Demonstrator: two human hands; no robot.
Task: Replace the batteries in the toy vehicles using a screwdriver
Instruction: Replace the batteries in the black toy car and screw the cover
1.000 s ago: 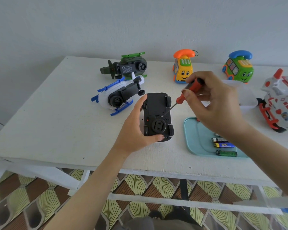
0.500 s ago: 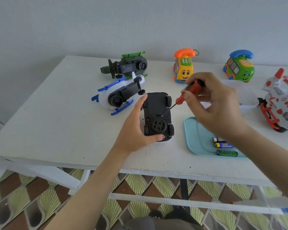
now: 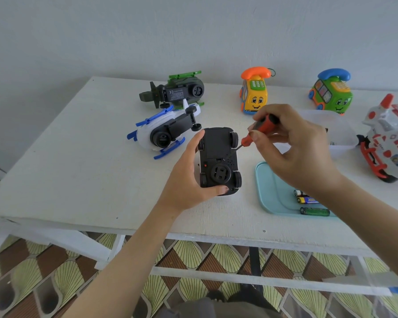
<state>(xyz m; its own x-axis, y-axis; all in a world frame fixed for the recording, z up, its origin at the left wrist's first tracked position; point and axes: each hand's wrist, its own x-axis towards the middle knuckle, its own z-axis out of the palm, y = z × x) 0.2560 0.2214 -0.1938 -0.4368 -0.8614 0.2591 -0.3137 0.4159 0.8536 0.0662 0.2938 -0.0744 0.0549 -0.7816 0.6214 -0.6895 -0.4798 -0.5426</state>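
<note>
Left hand [image 3: 189,180] is gripping the upturned black car [image 3: 218,160] on the white table [image 3: 83,157], likely steadying it. Right hand [image 3: 292,148] is pinching the red screwdriver [image 3: 260,129], tip at the cover screw. Batteries [image 3: 313,204] are waiting on the blue tray [image 3: 270,191], close by for the swap.

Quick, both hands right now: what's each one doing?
Left hand: grips the upturned black toy car.
Right hand: pinches the red screwdriver, tip at the car's underside.
</note>
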